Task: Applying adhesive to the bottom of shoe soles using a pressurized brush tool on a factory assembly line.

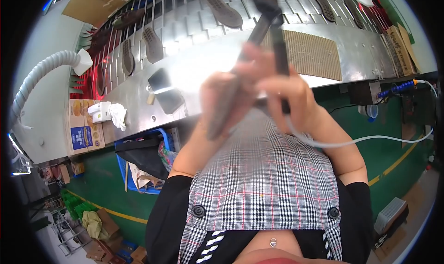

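Over the metal ledge, my left hand [219,95] is closed around a long, dark grey-brown shoe sole [229,99], smeared by motion. Beside it, my right hand [293,97] grips a black-handled tool [280,51], with a pale hose [323,144] running from its lower end toward the right. A dark, blurred head [266,1] shows at the top; its exact shape and whether it touches the sole I cannot tell. My two hands nearly meet, and their fingers are partly blurred.
Several soles, including a grey-brown one [225,12], lie on the slatted metal conveyor [185,28]. Ribbed cardboard [314,53] and a dark flat rectangular object [166,92] rest on the ledge. A white flexible duct [44,74] arches at left; a blue basket [132,176] sits below.
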The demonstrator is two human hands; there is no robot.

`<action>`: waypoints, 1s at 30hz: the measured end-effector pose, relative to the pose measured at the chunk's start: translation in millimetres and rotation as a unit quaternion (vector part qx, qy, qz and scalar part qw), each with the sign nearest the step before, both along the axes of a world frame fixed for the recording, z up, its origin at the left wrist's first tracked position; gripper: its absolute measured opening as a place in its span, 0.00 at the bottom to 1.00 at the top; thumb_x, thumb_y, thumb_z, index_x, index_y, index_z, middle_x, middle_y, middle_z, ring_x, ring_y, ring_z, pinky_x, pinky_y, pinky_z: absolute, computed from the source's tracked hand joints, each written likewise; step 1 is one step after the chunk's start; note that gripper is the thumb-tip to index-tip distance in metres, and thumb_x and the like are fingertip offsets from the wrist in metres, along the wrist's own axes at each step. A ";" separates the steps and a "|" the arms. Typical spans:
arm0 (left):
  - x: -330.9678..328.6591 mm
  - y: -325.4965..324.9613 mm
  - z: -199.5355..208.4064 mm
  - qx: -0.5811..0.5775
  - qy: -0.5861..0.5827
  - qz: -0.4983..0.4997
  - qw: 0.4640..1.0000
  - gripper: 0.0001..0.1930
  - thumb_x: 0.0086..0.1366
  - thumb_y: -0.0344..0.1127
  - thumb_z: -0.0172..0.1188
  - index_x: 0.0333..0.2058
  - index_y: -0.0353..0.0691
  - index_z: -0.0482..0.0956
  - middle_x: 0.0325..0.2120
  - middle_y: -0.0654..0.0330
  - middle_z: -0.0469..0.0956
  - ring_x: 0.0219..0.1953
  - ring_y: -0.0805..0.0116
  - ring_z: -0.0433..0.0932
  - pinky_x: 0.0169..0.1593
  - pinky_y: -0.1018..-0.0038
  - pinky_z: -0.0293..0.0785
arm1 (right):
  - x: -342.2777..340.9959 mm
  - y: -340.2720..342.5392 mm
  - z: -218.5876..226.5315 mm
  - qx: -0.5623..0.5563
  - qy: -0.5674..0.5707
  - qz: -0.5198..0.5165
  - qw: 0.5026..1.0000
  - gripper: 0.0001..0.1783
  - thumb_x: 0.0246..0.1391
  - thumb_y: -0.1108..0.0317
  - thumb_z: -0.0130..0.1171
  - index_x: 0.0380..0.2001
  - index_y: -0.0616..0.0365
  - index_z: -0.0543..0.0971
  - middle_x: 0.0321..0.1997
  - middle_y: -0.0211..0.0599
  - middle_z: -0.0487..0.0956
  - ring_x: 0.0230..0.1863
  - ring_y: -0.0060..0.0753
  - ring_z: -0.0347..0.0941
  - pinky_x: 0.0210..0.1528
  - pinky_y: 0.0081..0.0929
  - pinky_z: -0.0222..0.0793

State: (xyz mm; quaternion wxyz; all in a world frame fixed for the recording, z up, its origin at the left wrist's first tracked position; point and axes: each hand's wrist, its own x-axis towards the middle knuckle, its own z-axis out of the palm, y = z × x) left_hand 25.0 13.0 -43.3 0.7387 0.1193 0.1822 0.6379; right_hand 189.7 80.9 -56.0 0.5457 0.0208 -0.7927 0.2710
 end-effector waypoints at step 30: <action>13.7 0.3 -6.7 0.139 0.325 0.154 0.922 0.46 0.65 0.77 0.22 0.73 0.55 0.35 0.69 0.68 0.49 0.65 0.69 0.53 0.61 0.70 0.57 | -10.5 -15.0 -18.4 -0.039 -0.135 -0.090 0.986 0.42 0.41 0.68 0.73 0.55 0.52 0.57 0.73 0.72 0.46 0.75 0.64 0.45 0.70 0.53 0.36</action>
